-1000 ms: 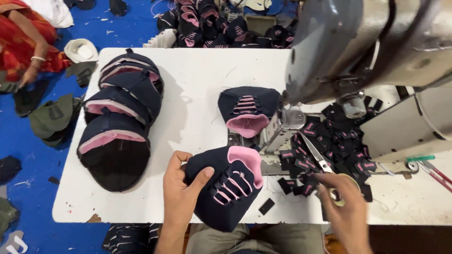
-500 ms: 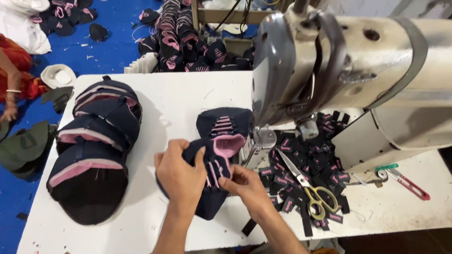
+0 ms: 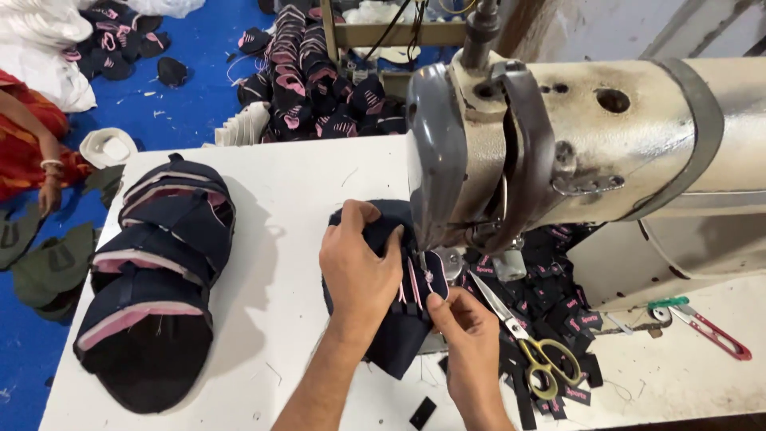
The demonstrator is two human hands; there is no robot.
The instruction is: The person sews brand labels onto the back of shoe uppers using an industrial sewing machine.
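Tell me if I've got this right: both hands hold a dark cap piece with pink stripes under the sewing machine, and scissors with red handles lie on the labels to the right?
Nearly. The head view shows the scissors on the labels have yellow handles, not red. The rest holds: left hand and right hand hold the dark cap piece under the sewing machine.

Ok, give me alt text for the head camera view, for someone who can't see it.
Two bare hands hold a navy and pink cap piece under the head of a sewing machine: the left hand presses it flat, the right hand pinches its edge. A stack of finished caps lies on the white table, yellow-handled scissors at right.
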